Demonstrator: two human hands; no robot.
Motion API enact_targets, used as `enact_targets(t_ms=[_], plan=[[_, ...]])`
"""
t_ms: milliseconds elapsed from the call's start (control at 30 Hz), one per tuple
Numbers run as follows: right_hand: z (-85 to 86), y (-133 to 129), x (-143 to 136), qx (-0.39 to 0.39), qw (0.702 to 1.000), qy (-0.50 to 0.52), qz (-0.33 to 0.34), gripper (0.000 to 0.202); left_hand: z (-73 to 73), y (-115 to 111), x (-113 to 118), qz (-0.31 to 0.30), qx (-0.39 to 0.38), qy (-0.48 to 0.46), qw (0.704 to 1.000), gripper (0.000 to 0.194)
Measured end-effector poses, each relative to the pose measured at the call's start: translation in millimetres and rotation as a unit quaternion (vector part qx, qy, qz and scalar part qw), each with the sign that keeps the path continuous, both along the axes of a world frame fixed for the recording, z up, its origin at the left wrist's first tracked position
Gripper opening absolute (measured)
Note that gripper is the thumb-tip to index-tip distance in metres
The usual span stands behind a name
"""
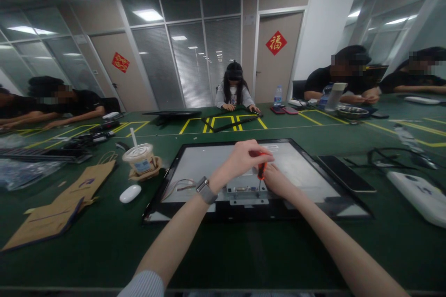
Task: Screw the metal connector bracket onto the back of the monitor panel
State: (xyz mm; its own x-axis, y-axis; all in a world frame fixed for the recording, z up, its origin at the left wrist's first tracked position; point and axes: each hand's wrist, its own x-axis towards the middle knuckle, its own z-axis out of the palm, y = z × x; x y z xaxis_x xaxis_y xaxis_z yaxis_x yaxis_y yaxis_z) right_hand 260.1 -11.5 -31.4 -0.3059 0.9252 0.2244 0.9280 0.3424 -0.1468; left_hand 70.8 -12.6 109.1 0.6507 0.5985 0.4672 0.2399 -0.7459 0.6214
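A monitor panel (209,160) with a black frame lies back side up on the green table. On its near middle sits a metal box with connector ports (240,190). My left hand (240,160), with a watch on the wrist, is closed on the orange and black handle of a screwdriver (261,171). The screwdriver stands nearly upright, its shaft pointing down at the near side of the box. My right hand (273,180) rests at the box's right side, just behind the screwdriver; its fingertips are largely hidden.
Left of the panel are a lidded drink cup (139,160), a white earbud case (130,193) and a brown paper bag (66,199). A dark phone (344,174) and a white device (418,197) lie to the right. Across the table a person (234,88) handles a black frame (226,125).
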Motion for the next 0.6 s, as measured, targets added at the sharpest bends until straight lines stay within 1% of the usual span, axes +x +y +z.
enact_targets(t_ms=[67,133,200,233,333,400,467,600], plan=[[0.5,0,0,-0.003,1.000,0.001,-0.003,0.056,-6.7,2,4,0.035,0.010,-0.022,0.999,0.020],[1.2,-1,0,-0.009,1.000,-0.002,-0.007,0.055,-13.1,5,8,0.037,0.011,-0.055,0.998,0.023],[1.8,-2,0,-0.015,1.000,-0.005,-0.010,0.055,-17.3,9,10,0.010,-0.014,-0.076,0.997,0.024],[2.1,-2,0,-0.018,1.000,-0.007,-0.011,0.055,-18.3,10,10,-0.003,-0.042,-0.074,0.996,0.026],[2.9,-1,1,-0.022,1.000,-0.005,-0.006,0.058,-16.9,12,7,-0.057,-0.129,-0.072,0.987,0.028],[3.5,-1,2,-0.021,1.000,0.002,0.002,0.058,-14.8,12,6,-0.083,-0.153,-0.085,0.981,0.023],[4.0,0,2,-0.020,1.000,0.012,0.010,0.055,-13.7,10,6,-0.081,-0.139,-0.098,0.982,0.017],[3.1,2,3,-0.018,1.000,0.020,0.009,0.050,-15.6,8,9,-0.030,-0.072,-0.094,0.993,0.012]])
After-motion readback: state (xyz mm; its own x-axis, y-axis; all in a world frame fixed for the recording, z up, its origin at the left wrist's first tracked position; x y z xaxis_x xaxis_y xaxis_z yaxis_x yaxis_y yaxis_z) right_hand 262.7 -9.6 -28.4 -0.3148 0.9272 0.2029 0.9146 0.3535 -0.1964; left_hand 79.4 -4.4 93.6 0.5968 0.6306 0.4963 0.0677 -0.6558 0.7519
